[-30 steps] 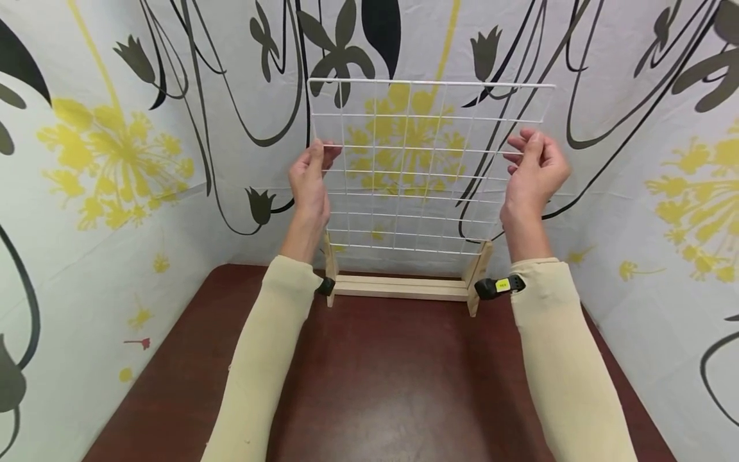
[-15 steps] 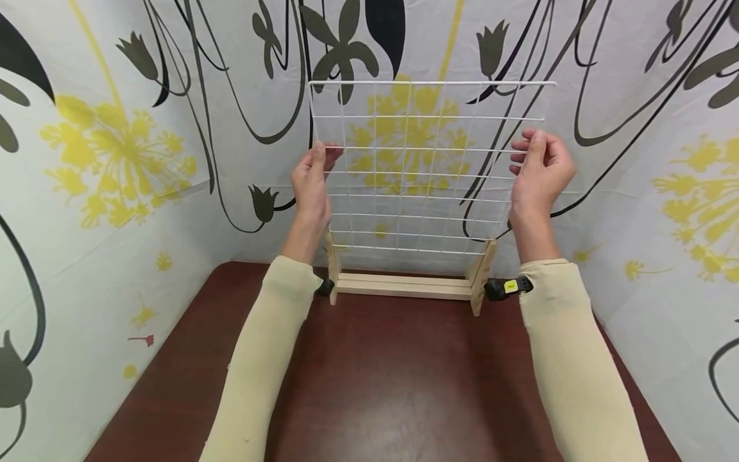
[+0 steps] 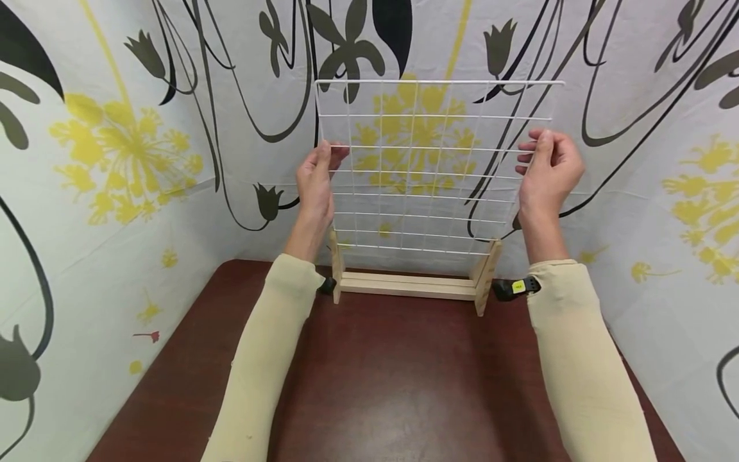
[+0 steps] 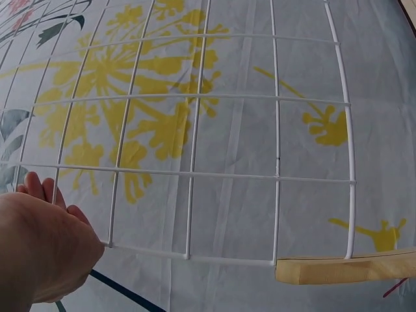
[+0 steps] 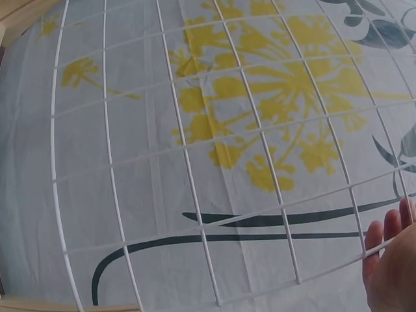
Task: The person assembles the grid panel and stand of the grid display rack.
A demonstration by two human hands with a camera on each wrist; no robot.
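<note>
A white wire grid panel point(image 3: 410, 148) stands upright, leaning back, with its lower end between the side posts of a pale wooden stand point(image 3: 408, 289). My left hand point(image 3: 315, 183) holds the panel's left edge above mid-height, thumb in front and fingers behind the wires. On the opposite edge, my right hand point(image 3: 551, 173) pinches the side wire at about the same height. In the left wrist view the left hand point(image 4: 49, 244) touches the edge wire, and a wooden post point(image 4: 344, 268) meets the panel's lower corner. Fingertips of the right hand point(image 5: 393, 260) show behind the wires in the right wrist view.
The stand rests near the back of a dark reddish-brown table point(image 3: 392, 378). White cloth walls point(image 3: 190, 237) printed with yellow and grey flowers close in behind and on both sides. A black wrist device point(image 3: 516, 288) sits by the right cuff, close to the stand's right post.
The head view has shifted slightly, so everything sits a little further right. My right hand has edged slightly outward along with this. Panel and stand keep nearly the same pose.
</note>
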